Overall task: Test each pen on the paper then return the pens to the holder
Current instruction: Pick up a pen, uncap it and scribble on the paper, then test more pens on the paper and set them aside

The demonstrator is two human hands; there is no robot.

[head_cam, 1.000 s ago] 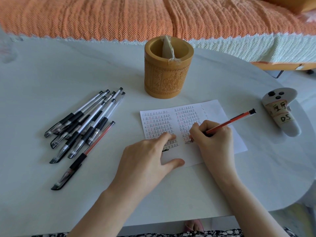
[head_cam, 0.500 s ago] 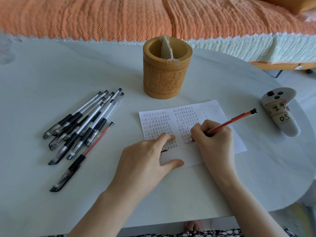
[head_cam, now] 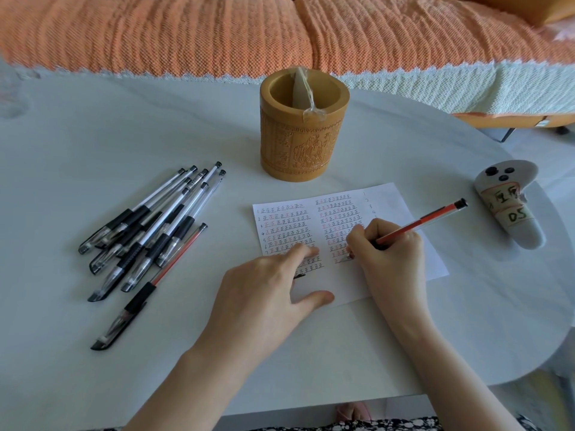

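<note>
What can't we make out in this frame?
Head view, holder interior: its wall hides the bottom, so pens inside cannot be ruled out.
A small black object on the paper: mostly covered by the left hand, unidentifiable.
Grip of the red pen: wrapped by the right hand.
The pile of pens: overlapping, exact count unclear.
Newest mark on the paper: too small to pick out.

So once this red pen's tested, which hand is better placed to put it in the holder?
Right. The right hand grips the red pen, with the bamboo pen holder standing just beyond the paper. The left hand lies flat, pressing the paper.
</note>
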